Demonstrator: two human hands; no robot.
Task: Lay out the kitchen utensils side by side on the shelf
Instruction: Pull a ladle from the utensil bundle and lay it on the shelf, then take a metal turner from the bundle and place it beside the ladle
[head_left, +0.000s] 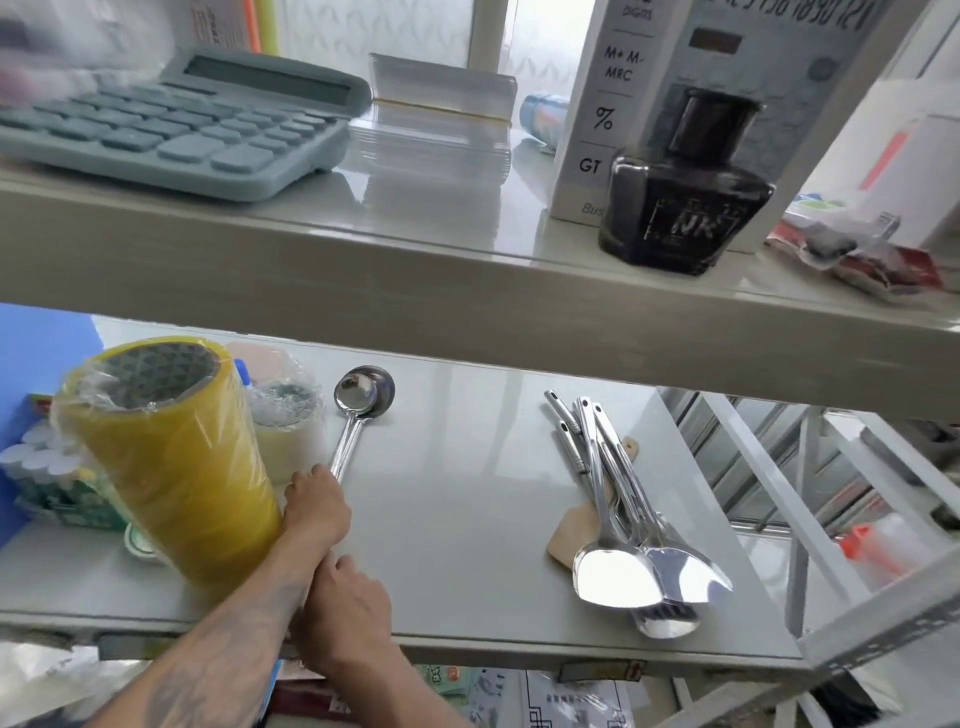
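Pale glossy shelf board lies before us, under an upper shelf. We have the fingers of our left hand curled round the handle of the long steel ladle, its bowl at the far side, probably to square it up. Our right hand seems closed on the handle's near end, though the grip is hidden. Left stands a wrapped yellow tape roll; well to the right, a crossed heap of steel and wooden spatulas awaits spreading.

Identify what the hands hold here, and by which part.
Both hands grip the ladle by its handle: left hand mid-handle, right hand at the handle's end.
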